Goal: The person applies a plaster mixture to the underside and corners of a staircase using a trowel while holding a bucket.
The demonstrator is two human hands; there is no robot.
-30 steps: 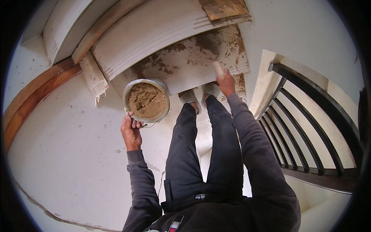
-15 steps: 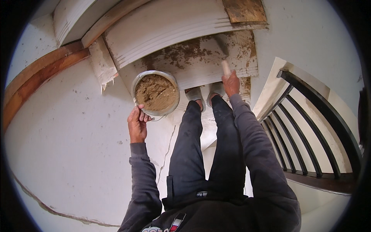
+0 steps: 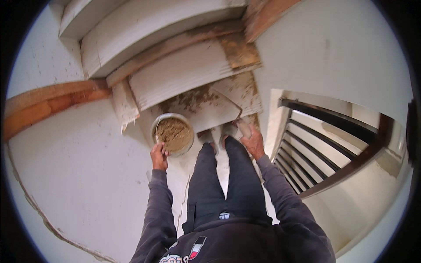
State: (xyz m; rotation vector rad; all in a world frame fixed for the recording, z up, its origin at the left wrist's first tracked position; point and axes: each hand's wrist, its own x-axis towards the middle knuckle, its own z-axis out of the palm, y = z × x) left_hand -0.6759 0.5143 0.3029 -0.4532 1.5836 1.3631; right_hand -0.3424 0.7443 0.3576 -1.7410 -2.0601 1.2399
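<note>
A round, pale grey bucket (image 3: pixel 170 115) filled with brown, sandy mix (image 3: pixel 174 134) is at the front left corner of the white, brown-smeared step (image 3: pixel 193 111), and the left hand (image 3: pixel 159 156) curls its fingers at its near rim; whether it hangs or rests, I cannot tell. Near the step's front right corner, the right hand (image 3: pixel 254 143) grips a hand tool by its pale, thick handle (image 3: pixel 244 128), its blade hard to make out. Grey slippers (image 3: pixel 228 130) show under the front edge, with a black-barred railing (image 3: pixel 329 120) farther right
</note>
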